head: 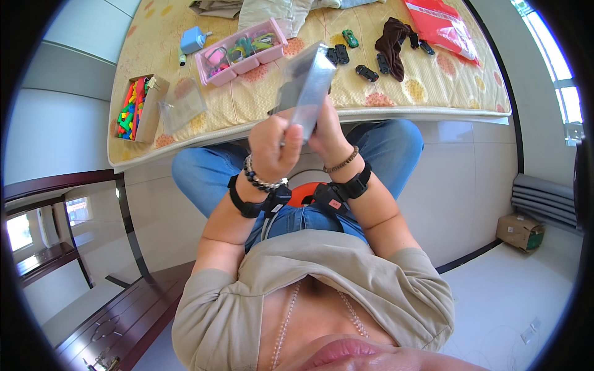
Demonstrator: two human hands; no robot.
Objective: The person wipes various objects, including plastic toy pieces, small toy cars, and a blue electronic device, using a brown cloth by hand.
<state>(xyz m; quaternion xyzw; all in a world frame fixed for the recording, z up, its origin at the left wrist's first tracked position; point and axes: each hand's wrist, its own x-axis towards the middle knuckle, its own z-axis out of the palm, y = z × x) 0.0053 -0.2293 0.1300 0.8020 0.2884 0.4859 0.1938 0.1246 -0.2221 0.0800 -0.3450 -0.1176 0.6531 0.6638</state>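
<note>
Both hands hold a clear plastic box (pixel 310 88) tilted up over the mattress's near edge. My left hand (pixel 274 143) grips its lower left side, the thumb on the outer face. My right hand (pixel 330 123) is against its right and far side, its fingers partly hidden behind the box. Something dark shows through the plastic; I cannot tell what. Just beyond the box lie black toy cars (pixel 342 54), and a green toy car (pixel 350 38) is a little farther off. A flat clear plastic lid or tray (pixel 182 105) rests on the mattress to the left.
On the patterned mattress (pixel 232 109) are a pink divided basket (pixel 246 66) of small items, a cardboard box (pixel 151 116) of colourful plastic pieces, a blue bottle (pixel 192 40), a dark brown cloth (pixel 394 48), a red plastic bag (pixel 443 30) and folded clothes (pixel 274 16).
</note>
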